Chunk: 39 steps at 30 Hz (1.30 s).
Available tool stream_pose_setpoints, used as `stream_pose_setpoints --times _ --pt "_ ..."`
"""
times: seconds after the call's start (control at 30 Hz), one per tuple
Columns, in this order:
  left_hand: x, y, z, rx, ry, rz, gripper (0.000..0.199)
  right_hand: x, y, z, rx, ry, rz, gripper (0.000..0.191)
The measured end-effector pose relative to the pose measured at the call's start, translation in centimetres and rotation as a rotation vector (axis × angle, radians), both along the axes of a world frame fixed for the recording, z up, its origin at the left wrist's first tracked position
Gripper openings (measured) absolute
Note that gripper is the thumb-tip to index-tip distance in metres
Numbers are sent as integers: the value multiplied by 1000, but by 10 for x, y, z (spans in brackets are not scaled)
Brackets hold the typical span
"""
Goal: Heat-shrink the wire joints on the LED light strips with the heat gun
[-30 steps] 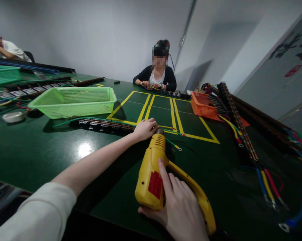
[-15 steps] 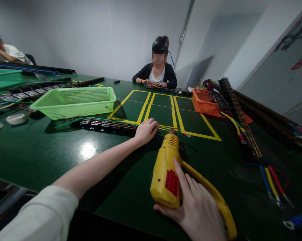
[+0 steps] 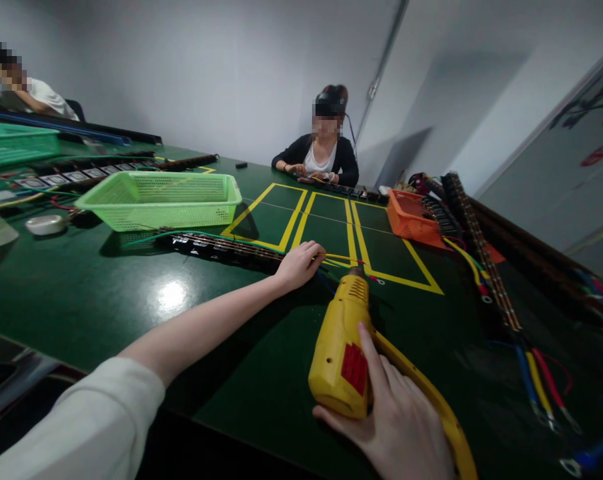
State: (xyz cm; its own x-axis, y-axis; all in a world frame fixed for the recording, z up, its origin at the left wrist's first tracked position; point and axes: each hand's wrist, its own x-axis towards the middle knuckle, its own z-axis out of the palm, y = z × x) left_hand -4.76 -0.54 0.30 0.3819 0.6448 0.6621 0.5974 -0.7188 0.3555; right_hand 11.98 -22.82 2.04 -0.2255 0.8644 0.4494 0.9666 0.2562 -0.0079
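My right hand [image 3: 401,407] grips a yellow heat gun [image 3: 339,347] by its body and handle. The gun's nozzle points away from me, close to thin wires [image 3: 349,260] in yellow and green that end in red sleeves and a ring terminal [image 3: 380,282]. My left hand [image 3: 300,263] is closed around these wires where they leave a long black wiring harness [image 3: 221,248]. The harness lies on the green table [image 3: 241,333], its copper-coloured strands running to the left. My left fingertips are partly hidden.
A light green basket [image 3: 166,203] stands behind the harness. An orange basket [image 3: 414,220] and more harnesses [image 3: 486,253] with lugged cables are at the right. Yellow tape frames [image 3: 356,233] mark the table. A co-worker [image 3: 326,147] sits across, another person [image 3: 46,93] far left.
The whole view has shifted slightly. My left hand keeps its hold on the wires, and the heat gun in my right hand stays near their sleeved ends.
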Motion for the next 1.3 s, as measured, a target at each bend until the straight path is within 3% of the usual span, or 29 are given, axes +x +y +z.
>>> stream_pose_setpoints --times 0.43,1.0,1.3 --pt "0 3 -2 -52 -88 4 19 -36 8 2 -110 93 48 108" --pt "-1 0 0 -95 -144 -8 16 5 -5 -1 11 -10 -68 104" --pt "0 0 1 -99 -152 -7 16 2 -6 2 -6 1 -70 105"
